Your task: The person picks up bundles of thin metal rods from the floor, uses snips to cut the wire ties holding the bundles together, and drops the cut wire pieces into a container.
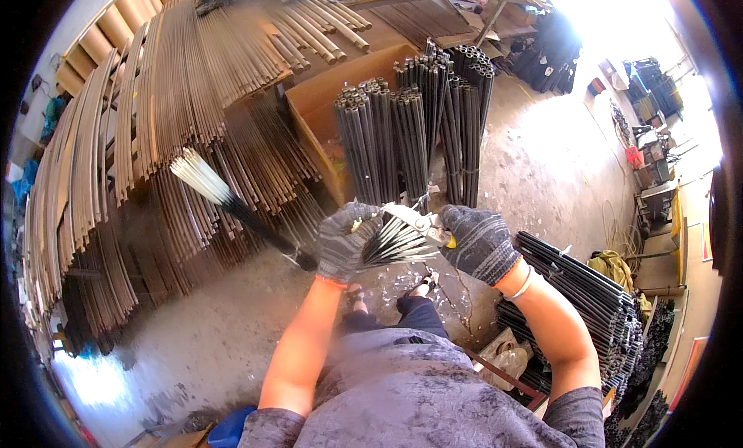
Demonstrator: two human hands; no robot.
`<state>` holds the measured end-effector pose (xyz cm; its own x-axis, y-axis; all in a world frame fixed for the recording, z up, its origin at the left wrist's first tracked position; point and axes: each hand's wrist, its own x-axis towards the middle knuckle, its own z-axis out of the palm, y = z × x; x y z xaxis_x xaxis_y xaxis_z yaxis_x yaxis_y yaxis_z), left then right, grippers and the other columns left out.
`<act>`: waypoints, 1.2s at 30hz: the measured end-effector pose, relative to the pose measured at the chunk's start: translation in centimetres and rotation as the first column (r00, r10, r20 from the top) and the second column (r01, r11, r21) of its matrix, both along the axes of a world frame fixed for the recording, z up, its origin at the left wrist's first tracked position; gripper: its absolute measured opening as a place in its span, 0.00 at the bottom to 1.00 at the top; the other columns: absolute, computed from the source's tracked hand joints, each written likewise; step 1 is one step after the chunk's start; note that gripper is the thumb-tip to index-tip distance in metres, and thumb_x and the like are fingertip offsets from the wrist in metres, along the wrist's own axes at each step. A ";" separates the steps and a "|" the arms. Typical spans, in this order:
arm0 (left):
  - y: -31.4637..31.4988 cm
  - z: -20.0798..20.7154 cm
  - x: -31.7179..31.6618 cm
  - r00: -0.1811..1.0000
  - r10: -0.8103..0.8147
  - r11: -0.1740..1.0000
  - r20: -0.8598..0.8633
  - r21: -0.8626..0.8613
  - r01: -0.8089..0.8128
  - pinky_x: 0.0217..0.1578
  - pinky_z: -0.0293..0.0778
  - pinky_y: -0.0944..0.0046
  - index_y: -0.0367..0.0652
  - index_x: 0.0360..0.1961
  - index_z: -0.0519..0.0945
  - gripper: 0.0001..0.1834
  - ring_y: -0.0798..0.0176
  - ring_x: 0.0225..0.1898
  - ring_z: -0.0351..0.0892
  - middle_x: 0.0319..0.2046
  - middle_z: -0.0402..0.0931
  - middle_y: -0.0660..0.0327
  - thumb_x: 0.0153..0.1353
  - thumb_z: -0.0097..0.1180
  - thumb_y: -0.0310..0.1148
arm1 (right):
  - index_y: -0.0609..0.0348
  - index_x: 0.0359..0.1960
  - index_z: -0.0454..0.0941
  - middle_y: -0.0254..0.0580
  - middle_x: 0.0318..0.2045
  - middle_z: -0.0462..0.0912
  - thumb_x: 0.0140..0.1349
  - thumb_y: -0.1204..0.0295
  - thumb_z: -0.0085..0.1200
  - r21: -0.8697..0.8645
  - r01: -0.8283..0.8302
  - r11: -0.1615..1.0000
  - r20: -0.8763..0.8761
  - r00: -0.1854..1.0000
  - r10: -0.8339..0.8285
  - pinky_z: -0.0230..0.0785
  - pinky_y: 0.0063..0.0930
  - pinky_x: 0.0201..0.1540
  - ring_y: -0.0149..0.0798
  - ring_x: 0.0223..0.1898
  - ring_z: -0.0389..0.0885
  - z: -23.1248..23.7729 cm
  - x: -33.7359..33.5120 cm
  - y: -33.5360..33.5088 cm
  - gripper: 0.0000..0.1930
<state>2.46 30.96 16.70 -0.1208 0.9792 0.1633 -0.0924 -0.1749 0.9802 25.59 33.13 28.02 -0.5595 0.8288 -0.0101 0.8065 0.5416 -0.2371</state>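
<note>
My left hand (347,243), in a grey striped glove, is closed round a bundle of thin rods (246,214). The bundle is black along its middle and pale at its far-left end; its other end fans out past my fingers toward the right. A tie circles it near the glove. My right hand (480,245), gloved alike, grips a pair of pliers (424,222) with a metal head and some yellow at the handle. The jaws sit right over the fanned rod ends; I cannot tell exactly what lies between them.
Upright bundles of dark tubes (379,142) stand just ahead, beside an open cardboard box (317,135). Long rods (174,84) lie stacked on racks at the left. More black rods (580,293) lie by my right forearm. Small pale scraps dot the floor (232,324) round my feet.
</note>
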 end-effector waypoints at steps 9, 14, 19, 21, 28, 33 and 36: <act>0.2 -0.3 0.5 0.998 -0.040 0.996 -0.049 0.074 0.043 0.41 0.72 0.68 0.37 0.38 0.84 0.09 0.68 0.37 0.78 0.34 0.80 0.63 0.54 0.65 0.23 | 0.60 0.51 0.72 0.46 0.40 0.76 0.41 0.61 0.66 0.148 -0.135 0.980 0.199 0.975 0.104 0.69 0.42 0.47 0.48 0.43 0.76 1.3 -1.0 -0.1 0.32; 0.2 -1.2 0.8 0.999 -0.043 0.996 -0.014 0.073 0.044 0.41 0.73 0.67 0.37 0.38 0.84 0.09 0.68 0.37 0.78 0.34 0.81 0.63 0.54 0.65 0.23 | 0.59 0.48 0.73 0.45 0.38 0.76 0.42 0.61 0.65 0.131 -0.127 0.983 0.178 0.979 0.103 0.70 0.41 0.44 0.48 0.42 0.77 1.0 -0.8 -0.1 0.30; 0.3 -1.1 0.9 0.998 -0.055 0.997 -0.023 0.058 0.056 0.42 0.73 0.67 0.37 0.37 0.84 0.08 0.67 0.38 0.78 0.34 0.81 0.63 0.55 0.64 0.24 | 0.56 0.45 0.73 0.43 0.36 0.76 0.43 0.62 0.65 0.140 -0.118 0.983 0.190 0.978 0.090 0.70 0.41 0.43 0.48 0.40 0.77 1.1 -0.9 -0.2 0.26; 0.3 -1.0 1.0 0.998 -0.062 0.997 0.006 0.045 0.061 0.42 0.73 0.67 0.37 0.37 0.84 0.08 0.67 0.38 0.78 0.35 0.81 0.63 0.55 0.64 0.24 | 0.56 0.44 0.73 0.43 0.34 0.76 0.43 0.62 0.64 0.149 -0.134 0.980 0.210 0.972 0.101 0.70 0.41 0.42 0.48 0.39 0.78 1.2 -0.9 0.2 0.25; 0.2 -0.4 1.1 0.998 -0.061 0.998 -0.012 -0.010 0.061 0.44 0.73 0.68 0.38 0.38 0.83 0.09 0.68 0.40 0.78 0.36 0.81 0.64 0.54 0.64 0.22 | 0.55 0.43 0.74 0.46 0.36 0.78 0.46 0.64 0.64 -0.116 0.013 0.993 0.076 0.997 -0.004 0.71 0.44 0.40 0.51 0.38 0.79 0.1 -0.2 0.1 0.22; -0.7 0.4 1.5 0.968 0.016 1.000 0.250 0.016 -0.021 0.46 0.74 0.67 0.40 0.38 0.82 0.10 0.69 0.42 0.78 0.38 0.81 0.65 0.54 0.64 0.20 | 0.55 0.44 0.73 0.47 0.36 0.78 0.45 0.65 0.64 0.077 -0.017 0.997 0.044 0.999 0.013 0.71 0.45 0.41 0.53 0.38 0.78 0.6 -0.2 0.4 0.23; -1.0 -0.6 0.7 0.983 -0.021 1.000 0.185 -0.006 0.022 0.47 0.74 0.68 0.40 0.39 0.82 0.11 0.69 0.43 0.77 0.40 0.80 0.66 0.53 0.63 0.19 | 0.57 0.48 0.73 0.48 0.40 0.77 0.43 0.65 0.64 0.098 -0.068 0.993 0.108 0.993 0.057 0.69 0.43 0.45 0.51 0.42 0.77 1.1 -0.4 0.3 0.27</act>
<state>3.12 30.00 16.09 -0.1272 0.9830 0.1325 -0.2754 -0.1634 0.9474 25.23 33.44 29.17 -0.6106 0.7919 0.0106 0.7877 0.6087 -0.0948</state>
